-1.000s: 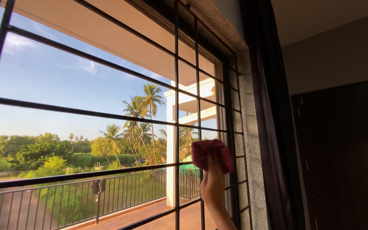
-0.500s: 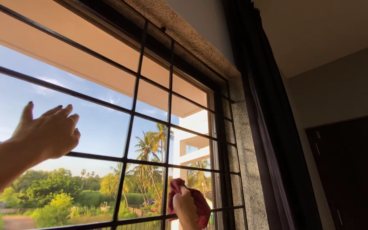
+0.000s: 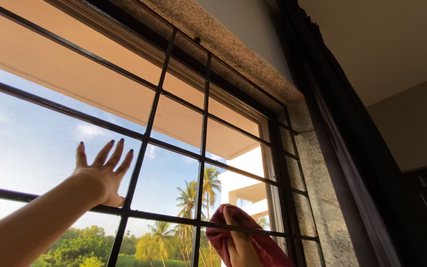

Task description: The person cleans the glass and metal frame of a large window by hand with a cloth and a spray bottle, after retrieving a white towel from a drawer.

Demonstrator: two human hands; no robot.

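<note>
Cloth bunched under right hand, grip closed on it, slanting down-right; left hand splayed.

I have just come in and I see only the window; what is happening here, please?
A person stands at a barred window. The left hand lies flat with spread fingers by the black grille. The right hand presses a dark red cloth near a lower bar, close to the stone frame. A dark curtain hangs beside it.
</note>
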